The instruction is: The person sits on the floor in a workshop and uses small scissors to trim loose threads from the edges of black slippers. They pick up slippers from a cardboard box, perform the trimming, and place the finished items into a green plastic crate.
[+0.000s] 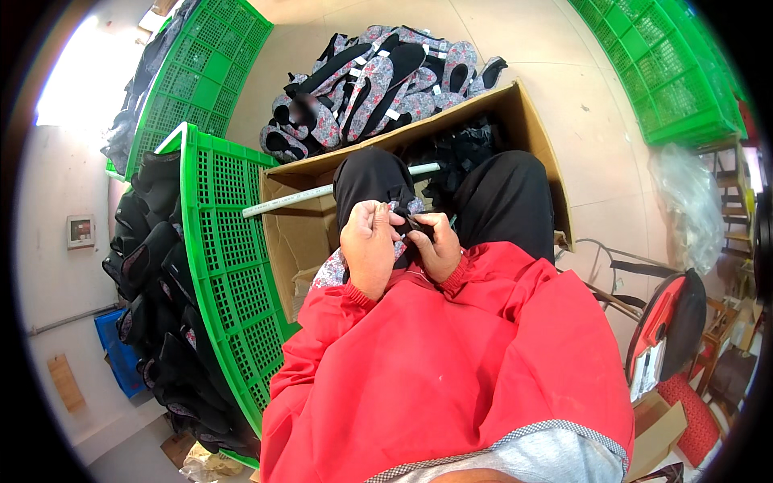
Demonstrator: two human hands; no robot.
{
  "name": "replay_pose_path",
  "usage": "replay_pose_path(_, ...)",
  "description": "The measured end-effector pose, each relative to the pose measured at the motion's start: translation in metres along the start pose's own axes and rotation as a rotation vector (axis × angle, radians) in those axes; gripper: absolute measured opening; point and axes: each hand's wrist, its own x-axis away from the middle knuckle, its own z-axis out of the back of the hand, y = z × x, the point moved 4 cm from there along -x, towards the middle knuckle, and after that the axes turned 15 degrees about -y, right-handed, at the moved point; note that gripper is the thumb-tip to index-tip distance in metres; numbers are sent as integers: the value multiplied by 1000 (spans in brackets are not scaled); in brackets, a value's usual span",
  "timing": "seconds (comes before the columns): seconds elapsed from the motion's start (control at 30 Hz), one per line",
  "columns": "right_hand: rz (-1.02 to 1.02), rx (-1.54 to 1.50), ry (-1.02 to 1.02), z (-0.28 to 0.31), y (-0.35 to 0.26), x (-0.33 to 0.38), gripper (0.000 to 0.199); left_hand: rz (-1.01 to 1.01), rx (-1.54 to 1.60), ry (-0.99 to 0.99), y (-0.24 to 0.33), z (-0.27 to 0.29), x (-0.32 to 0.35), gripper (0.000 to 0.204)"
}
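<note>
Over my lap I hold a floral slipper (pixel 328 272) with black trim, its grey, red and white pattern showing beside my left wrist. My left hand (pixel 369 246) is closed, thumb and fingers pinched at the slipper's black edge. Opposite it, my right hand (pixel 436 248) is closed too, its fingertips drawn in at the same black part. A small dark thing shows at the right fingertips; whether it is fabric or a tool I cannot tell. The fingers and red sleeves cover much of the slipper.
An open cardboard box (pixel 531 121) surrounds my knees, with black scraps (pixel 455 153) inside and a pale rod (pixel 302 198) across it. Beyond lies a heap of floral slippers (pixel 370 88). Green crates (pixel 233 266) stand left, holding black slippers (pixel 153 266); more green crates (pixel 660 76) stand far right.
</note>
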Motion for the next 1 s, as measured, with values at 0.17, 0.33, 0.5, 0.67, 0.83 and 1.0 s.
replay_pose_path(0.17,-57,-200,-46,2,4,-1,23,-46,-60,30,-2,3,-1,13)
replay_pose_path(0.33,-221,-678,-144,11,8,-3,25,-77,-59,48,-6,3,5,12)
replay_pose_path(0.5,-336,-875,-280,30,-14,-14,25,-281,-446,187,5,1,21,10)
replay_pose_path(0.67,-384,-967,-571,36,-29,-13,31,-542,-883,269,19,-7,36,8)
replay_pose_path(0.83,-500,-943,-611,45,-41,-22,33,-552,-897,265,10,-7,38,11)
replay_pose_path(1.0,-628,-887,-602,56,-54,-35,29,-503,-830,262,2,-13,38,12)
